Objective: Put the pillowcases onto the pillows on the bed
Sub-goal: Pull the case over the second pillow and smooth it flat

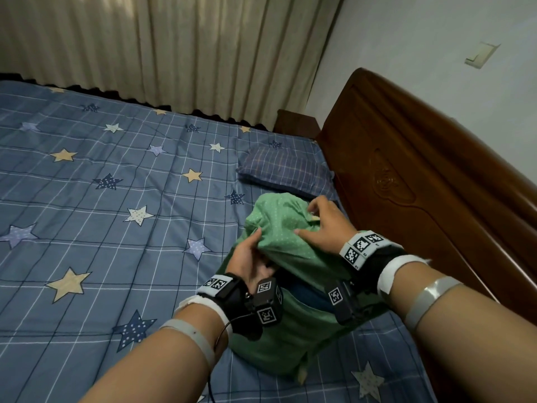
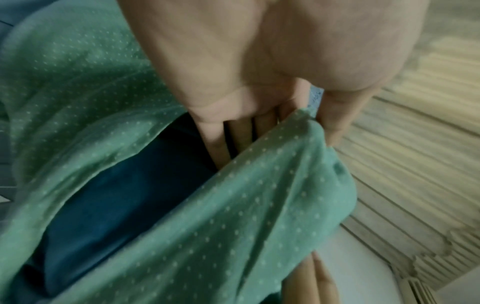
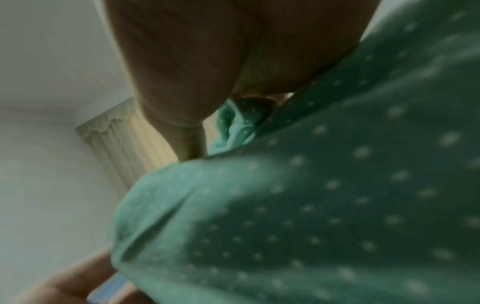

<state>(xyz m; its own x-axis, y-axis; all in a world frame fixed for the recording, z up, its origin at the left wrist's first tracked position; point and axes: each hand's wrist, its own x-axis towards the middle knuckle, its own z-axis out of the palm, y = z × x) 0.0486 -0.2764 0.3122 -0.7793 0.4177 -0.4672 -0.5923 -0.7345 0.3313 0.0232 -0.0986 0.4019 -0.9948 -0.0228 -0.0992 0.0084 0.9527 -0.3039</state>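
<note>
A green pillowcase with white dots (image 1: 279, 225) stands bunched over a dark blue pillow (image 1: 308, 295) on the bed, near the headboard. My left hand (image 1: 250, 257) pinches the case's open hem, fingers inside and thumb outside; the left wrist view shows the hand (image 2: 272, 115), the green pillowcase (image 2: 233, 216) and the blue pillow (image 2: 116, 205) within. My right hand (image 1: 322, 225) lies on top of the bunched cloth, its fingers curled into a fold. The right wrist view is blurred, filled by the green pillowcase (image 3: 311, 205) under my right hand (image 3: 194, 72).
A second pillow in a blue plaid case (image 1: 286, 171) lies flat beyond, by the brown wooden headboard (image 1: 421, 175). The blue star-patterned sheet (image 1: 101, 199) spreads to the left. Beige curtains (image 1: 174, 48) hang behind the bed.
</note>
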